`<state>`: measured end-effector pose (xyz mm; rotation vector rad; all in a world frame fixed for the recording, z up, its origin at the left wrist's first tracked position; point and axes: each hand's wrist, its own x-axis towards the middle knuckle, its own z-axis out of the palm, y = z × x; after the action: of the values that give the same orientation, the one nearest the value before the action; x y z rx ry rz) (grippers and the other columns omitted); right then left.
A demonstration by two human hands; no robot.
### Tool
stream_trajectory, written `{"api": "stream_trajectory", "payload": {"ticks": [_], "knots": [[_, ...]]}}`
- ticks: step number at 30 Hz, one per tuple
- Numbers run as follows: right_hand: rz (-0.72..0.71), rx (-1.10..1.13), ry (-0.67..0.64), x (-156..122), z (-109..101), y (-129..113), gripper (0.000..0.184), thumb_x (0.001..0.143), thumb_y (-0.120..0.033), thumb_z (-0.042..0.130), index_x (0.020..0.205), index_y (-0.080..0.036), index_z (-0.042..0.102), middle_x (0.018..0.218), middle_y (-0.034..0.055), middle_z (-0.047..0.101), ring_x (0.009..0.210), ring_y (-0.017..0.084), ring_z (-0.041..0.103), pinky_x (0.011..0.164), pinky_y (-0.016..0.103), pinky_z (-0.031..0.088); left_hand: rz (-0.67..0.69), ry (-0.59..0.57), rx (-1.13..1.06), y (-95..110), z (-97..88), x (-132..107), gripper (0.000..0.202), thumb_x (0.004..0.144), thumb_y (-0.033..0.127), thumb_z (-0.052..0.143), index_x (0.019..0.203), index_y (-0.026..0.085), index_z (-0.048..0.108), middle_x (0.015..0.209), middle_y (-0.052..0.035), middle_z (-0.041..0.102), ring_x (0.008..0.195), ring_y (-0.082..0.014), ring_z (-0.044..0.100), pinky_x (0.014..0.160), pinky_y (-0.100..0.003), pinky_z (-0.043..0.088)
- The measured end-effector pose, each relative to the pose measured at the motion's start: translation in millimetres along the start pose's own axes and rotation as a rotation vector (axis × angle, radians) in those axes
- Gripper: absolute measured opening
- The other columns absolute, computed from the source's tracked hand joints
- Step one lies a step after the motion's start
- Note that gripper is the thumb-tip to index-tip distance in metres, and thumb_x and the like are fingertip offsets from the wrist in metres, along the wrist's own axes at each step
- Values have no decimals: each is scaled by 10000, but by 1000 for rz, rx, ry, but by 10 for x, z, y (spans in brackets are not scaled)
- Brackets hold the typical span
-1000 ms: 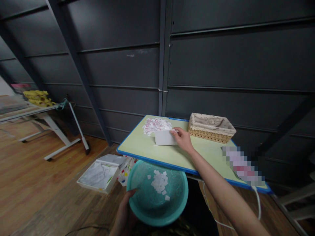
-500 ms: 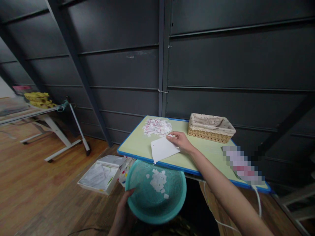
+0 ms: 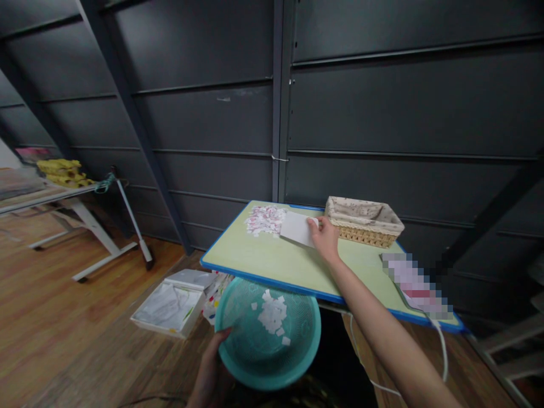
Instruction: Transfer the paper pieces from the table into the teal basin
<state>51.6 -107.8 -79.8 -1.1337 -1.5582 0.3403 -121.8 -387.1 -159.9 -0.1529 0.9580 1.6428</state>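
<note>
My right hand (image 3: 325, 238) is closed on a flat white scraper (image 3: 296, 228), its edge at the right side of a heap of small white and pink paper-like pieces (image 3: 264, 220) on the table. With my left hand (image 3: 215, 357) I grip the left rim of a round teal mesh basket (image 3: 272, 374), the thumb over the edge. Several small white pieces (image 3: 272, 313) lie inside it. The basket is held just below the table's front edge.
The pale green table (image 3: 250, 252) has a blue edge. On it stand a lined wicker basket (image 3: 365, 233) and a blurred flat object (image 3: 414, 286) with a white cable (image 3: 444, 351). An open white box (image 3: 170, 309) lies on the floor; a wheeled table (image 3: 85, 198) stands left.
My right hand has moved the scraper from the table's front edge back to the heap and turned it. The left hand and teal basket stay nearly in place.
</note>
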Motion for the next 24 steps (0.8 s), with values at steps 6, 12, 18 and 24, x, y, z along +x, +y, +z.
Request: {"api": "stream_trajectory", "payload": {"ticks": [6,12,18,24], "knots": [[-46,-20,-119,-58,22,-24,450,839,-546,463,874,-156,684,633,60,646,615,215,568,608,298,390,5,39,6,8,51,-28,756,729,119,634,1427,10,366,964,-166,782,1062,-363,661,1012,-507,458],[-22,-219,-87,-30,-8,-18,391,858,-441,459,895,-142,708,733,112,692,674,233,596,641,307,387,-18,63,23,-5,8,14,830,719,147,656,1449,-13,295,893,-166,798,1078,-366,655,994,-504,472],[110,-388,57,78,-150,3,385,856,-375,453,930,-110,723,830,182,708,746,280,620,670,336,381,-5,63,34,-16,15,-6,817,726,139,648,1445,-30,297,878,-180,796,1107,-363,637,1022,-484,449],[116,-332,142,139,-182,53,450,852,-423,420,925,-93,719,808,186,704,747,287,614,674,341,393,-27,20,-26,-7,90,-81,777,746,159,630,1465,129,337,1074,-133,760,1135,-366,614,1036,-534,427]]}}
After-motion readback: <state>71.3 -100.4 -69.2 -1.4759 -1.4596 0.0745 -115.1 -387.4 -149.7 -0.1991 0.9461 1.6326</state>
